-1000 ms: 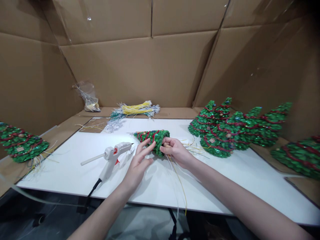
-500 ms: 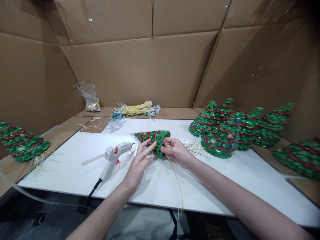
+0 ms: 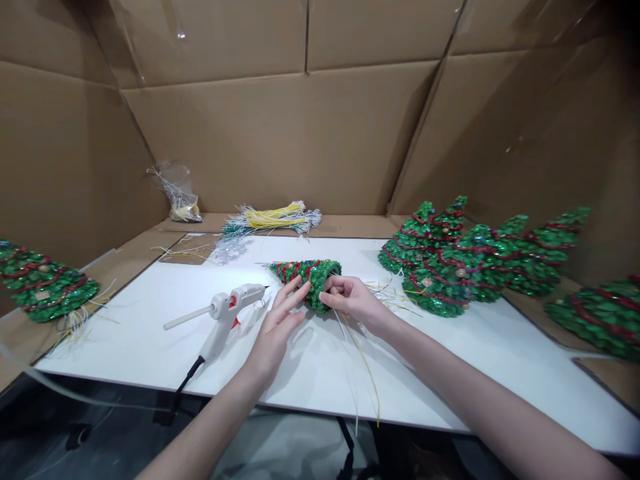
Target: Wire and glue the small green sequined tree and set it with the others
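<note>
White tabletop (image 3: 150,320) boxed in by brown cardboard walls (image 3: 260,133) at rear and both sides. Centre frame: small green tree (image 3: 307,275) lying on its side, tip toward frame left. Left hand (image 3: 277,327) fingers spread, fingertips touching the tree. Right hand (image 3: 350,299) pinching its base, thin wires (image 3: 367,367) trailing over the near edge. Glue gun (image 3: 227,313) just left. Finished trees (image 3: 450,260) crowd right; open tabletop lower right. No legible writing.
</note>
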